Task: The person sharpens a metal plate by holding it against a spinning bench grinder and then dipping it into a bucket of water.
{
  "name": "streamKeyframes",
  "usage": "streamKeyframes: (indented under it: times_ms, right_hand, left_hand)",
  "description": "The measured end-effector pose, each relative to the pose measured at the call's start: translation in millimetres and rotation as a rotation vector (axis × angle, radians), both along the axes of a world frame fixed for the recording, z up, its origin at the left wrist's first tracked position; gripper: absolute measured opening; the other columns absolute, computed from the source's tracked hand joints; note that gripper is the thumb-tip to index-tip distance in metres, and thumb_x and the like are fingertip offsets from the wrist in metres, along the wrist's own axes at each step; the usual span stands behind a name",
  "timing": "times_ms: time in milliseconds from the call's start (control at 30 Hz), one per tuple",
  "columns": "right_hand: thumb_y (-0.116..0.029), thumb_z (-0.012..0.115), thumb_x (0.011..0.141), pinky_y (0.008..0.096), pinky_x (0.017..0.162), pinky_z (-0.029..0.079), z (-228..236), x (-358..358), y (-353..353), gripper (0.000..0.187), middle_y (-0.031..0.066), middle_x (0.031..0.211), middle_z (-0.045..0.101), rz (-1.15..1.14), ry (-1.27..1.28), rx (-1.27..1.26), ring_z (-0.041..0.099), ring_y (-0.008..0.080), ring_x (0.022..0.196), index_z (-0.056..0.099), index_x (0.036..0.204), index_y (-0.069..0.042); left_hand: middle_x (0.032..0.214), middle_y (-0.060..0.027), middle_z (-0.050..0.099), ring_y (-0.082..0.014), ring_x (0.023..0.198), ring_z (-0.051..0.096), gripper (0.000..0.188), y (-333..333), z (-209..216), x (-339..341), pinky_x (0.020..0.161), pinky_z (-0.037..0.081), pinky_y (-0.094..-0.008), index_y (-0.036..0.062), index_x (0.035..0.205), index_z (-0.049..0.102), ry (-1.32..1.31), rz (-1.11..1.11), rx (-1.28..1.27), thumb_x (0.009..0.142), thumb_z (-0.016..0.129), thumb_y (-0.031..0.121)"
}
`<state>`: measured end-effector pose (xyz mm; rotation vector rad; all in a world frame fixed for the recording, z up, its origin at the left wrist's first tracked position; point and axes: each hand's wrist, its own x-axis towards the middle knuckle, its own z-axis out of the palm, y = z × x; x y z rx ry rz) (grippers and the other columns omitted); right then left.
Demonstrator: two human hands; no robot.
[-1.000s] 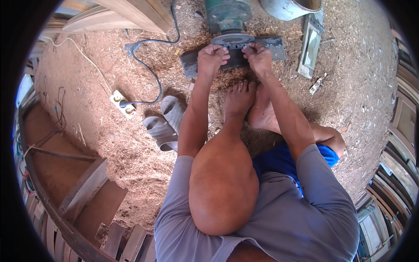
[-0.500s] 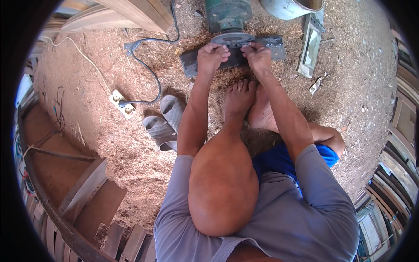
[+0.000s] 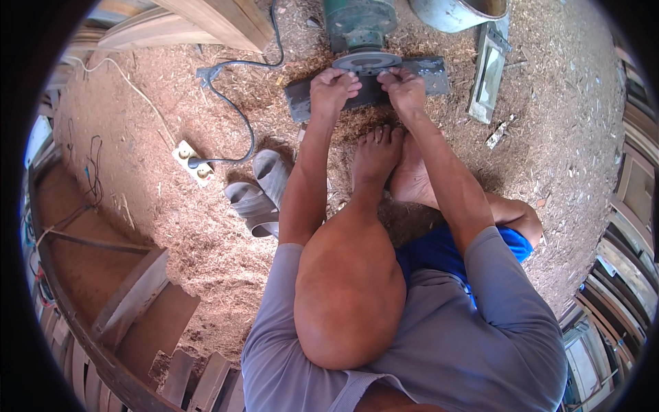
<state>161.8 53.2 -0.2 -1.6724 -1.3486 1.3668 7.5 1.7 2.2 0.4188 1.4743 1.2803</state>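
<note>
Both my arms reach forward to a green bench grinder [image 3: 358,24] with a round grinding wheel [image 3: 366,60] facing me. My left hand [image 3: 333,90] is closed in a pinch at the wheel's left lower edge. Opposite it, my right hand [image 3: 403,89] pinches at the right lower edge. Between the fingertips runs a small dark metal piece [image 3: 371,71], apparently a flat blade, held against the wheel; its ends are hidden by my fingers. Under my hands lies a dark flat board [image 3: 302,96], set crosswise below the wheel.
A pale bucket [image 3: 456,15] stands right of the grinder, near a narrow metal-and-wood piece [image 3: 487,75]. To the left, a black cable [image 3: 247,127] runs into a power strip [image 3: 192,163]. Grey sandals [image 3: 257,196] lie by my left forearm. Wooden beams [image 3: 206,24] sit far left; sawdust covers the ground.
Hardly anything differs. My hands stay at the wheel in the same pinch, with only a very slight shift.
</note>
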Motion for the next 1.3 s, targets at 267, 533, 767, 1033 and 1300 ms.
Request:
streamKeyframes:
  times_ms: [267,533,767,1033,1300]
  right_hand:
    - [-0.005,0.068,0.082,0.0221,0.06,0.048,3,1,1,0.018,0.0116,0.08,0.069,-0.049,0.126,-0.057,0.062,0.012,0.065,0.063,0.093,0.009]
    - [-0.004,0.067,0.082,0.022,0.061,0.049,-2,4,3,0.018,0.0113,0.08,0.069,-0.061,0.147,-0.066,0.061,0.0119,0.066,0.062,0.094,0.008]
    - [-0.008,0.072,0.078,0.0231,0.057,0.048,-3,1,1,0.022,0.0101,0.074,0.068,-0.08,0.119,-0.041,0.063,0.0119,0.063,0.064,0.092,0.006]
    - [-0.015,0.075,0.074,0.0244,0.058,0.048,-7,-4,-1,0.027,0.0096,0.071,0.068,-0.06,0.056,-0.012,0.063,0.0121,0.063,0.066,0.092,0.003]
    - [-0.007,0.069,0.08,0.0224,0.058,0.046,-17,-9,-1,0.016,0.0095,0.074,0.069,-0.043,-0.011,0.033,0.059,0.0105,0.061,0.065,0.088,0.006]
  left_hand:
    - [0.083,-0.0132,0.067,-0.0155,0.067,0.067,0.015,3,0,3,0.056,0.054,-0.0225,-0.0074,0.095,0.06,0.024,-0.016,-0.016,0.086,0.062,0.005]
    - [0.083,-0.0128,0.067,-0.0151,0.065,0.066,0.014,5,2,6,0.055,0.054,-0.0226,-0.007,0.094,0.06,0.018,-0.022,0.003,0.085,0.062,0.004]
    - [0.084,-0.0142,0.067,-0.0173,0.068,0.068,0.013,4,0,5,0.057,0.055,-0.0242,-0.0066,0.095,0.059,-0.004,0.009,0.011,0.086,0.061,0.003]
    - [0.085,-0.0144,0.066,-0.0181,0.069,0.068,0.012,1,-1,0,0.058,0.056,-0.0251,-0.0063,0.094,0.059,-0.022,0.032,0.012,0.086,0.06,0.002]
    - [0.084,-0.0144,0.066,-0.018,0.069,0.068,0.012,-1,-1,-3,0.058,0.056,-0.0252,-0.0061,0.094,0.058,-0.065,0.05,0.023,0.086,0.06,0.003]
